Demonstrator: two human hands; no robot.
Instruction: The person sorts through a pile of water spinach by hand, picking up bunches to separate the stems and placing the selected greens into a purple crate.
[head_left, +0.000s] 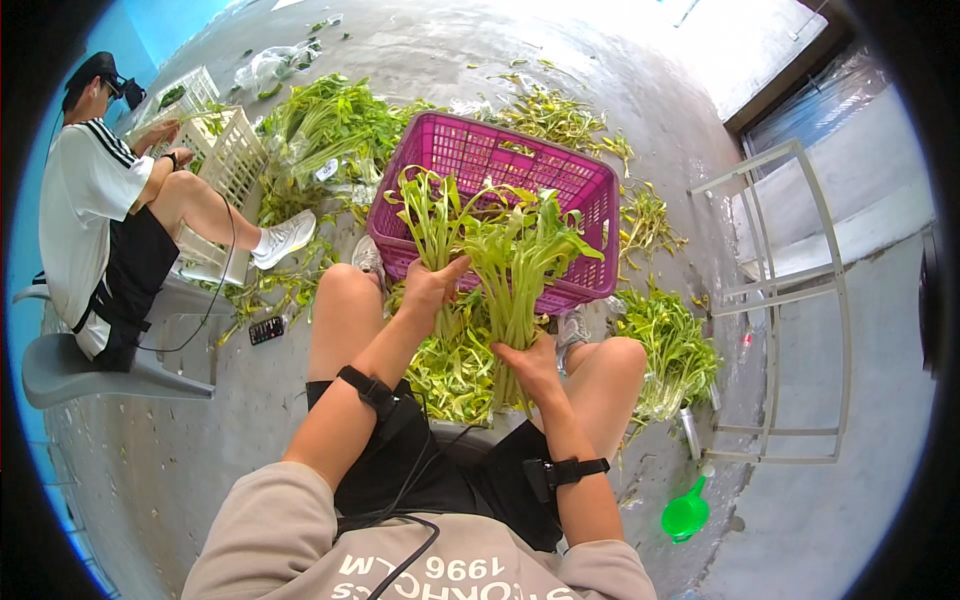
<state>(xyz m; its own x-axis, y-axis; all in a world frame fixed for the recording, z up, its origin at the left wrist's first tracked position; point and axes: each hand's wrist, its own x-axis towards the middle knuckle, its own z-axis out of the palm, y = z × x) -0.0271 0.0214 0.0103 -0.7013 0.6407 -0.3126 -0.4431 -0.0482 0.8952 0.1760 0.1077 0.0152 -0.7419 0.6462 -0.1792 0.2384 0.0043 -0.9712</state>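
My left hand (430, 289) grips a smaller bunch of leafy green stalks (430, 217), with their leafy tops over the near rim of a magenta plastic crate (489, 139). A thicker bunch of pale green stalks (517, 277) is in my right hand (529, 364), held near its lower ends. The two bunches stand side by side, leaves pointing away from me. Between my knees, below my hands, lies a heap of loose yellow-green leaves (450, 379). Some stalks show inside the crate, but the bunches hide much of its floor.
Bundled greens (326, 124) lie left of the crate, and more greens (667, 349) sit by my right knee. Yellowed trimmings (555, 120) spread behind it. At left, a person (97, 180) sits by a cream crate (225, 157). A metal frame (840, 322) and green strainer (686, 516) are at right.
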